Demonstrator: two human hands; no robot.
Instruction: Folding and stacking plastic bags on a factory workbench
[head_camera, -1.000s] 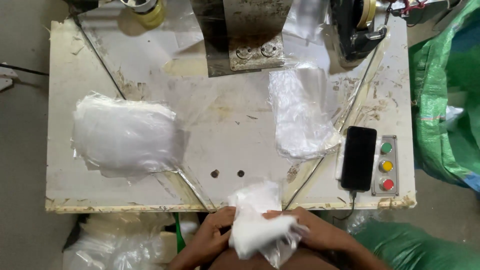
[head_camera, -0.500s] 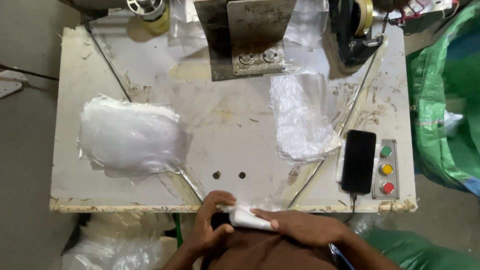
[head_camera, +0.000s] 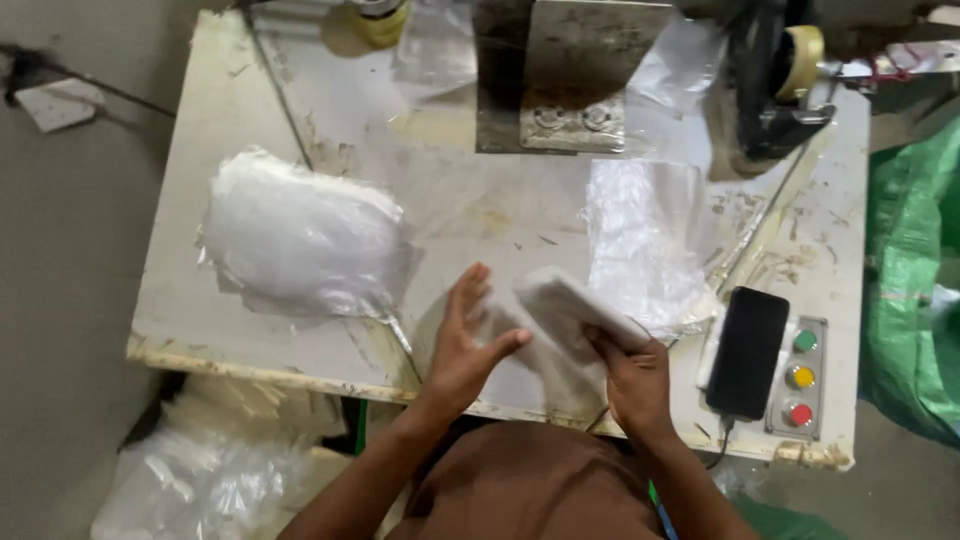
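Near table (head_camera: 200, 330) edge — hands (head_camera: 470, 345) fold cloth (head_camera: 565, 310)

Person's body, seen from above: bare forearms, left hand (head_camera: 462, 345) and right hand (head_camera: 632, 378) without gloves or rings; brown garment at the lap.

head view | looks steeply down | near worktable (head_camera: 300, 130) (single view)

The right hand (head_camera: 635, 385) hides the near end of the white pad (head_camera: 570, 305), and its fingers are tucked out of sight beneath. The tape roll (head_camera: 375, 20) and metal plate (head_camera: 590, 70) run off the top edge; the green sack (head_camera: 915, 300) off the right.
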